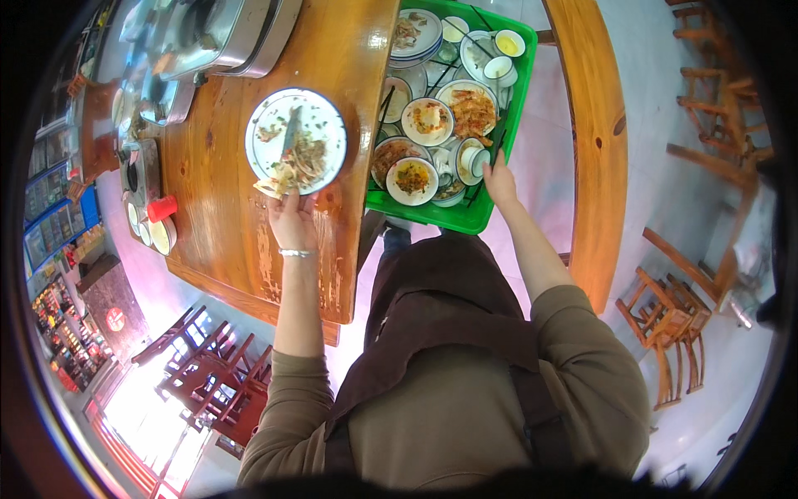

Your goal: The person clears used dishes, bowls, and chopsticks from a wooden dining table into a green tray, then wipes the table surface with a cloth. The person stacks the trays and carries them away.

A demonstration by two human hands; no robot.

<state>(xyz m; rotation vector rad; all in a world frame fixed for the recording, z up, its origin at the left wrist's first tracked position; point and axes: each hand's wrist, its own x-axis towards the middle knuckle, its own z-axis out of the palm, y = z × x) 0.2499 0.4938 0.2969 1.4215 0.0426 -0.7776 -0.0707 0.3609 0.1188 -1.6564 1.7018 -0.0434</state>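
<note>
My left hand (293,223) grips the near rim of a round white plate with a blue edge (262,140), over the wooden table. Food scraps (305,156) lie on the plate, among them what looks like fish skin. A pale crumpled scrap (269,187) hangs over its rim by my fingers. My right hand (500,181) is at the right side of a green plastic crate (480,218), its thumb against a small stack of white cups (477,160). Whether it grips the cups or the crate's rim is unclear. Dirty bowls (411,181), plates (424,31) and chopsticks (477,38) fill the crate.
The crate sits between the wooden table (230,206) and a wooden bench (589,137). Metal pans (212,37), a portable stove (138,171), a red cup (163,208) and bowls (163,236) stand along the table's far side. Wooden chairs (670,312) stand at right.
</note>
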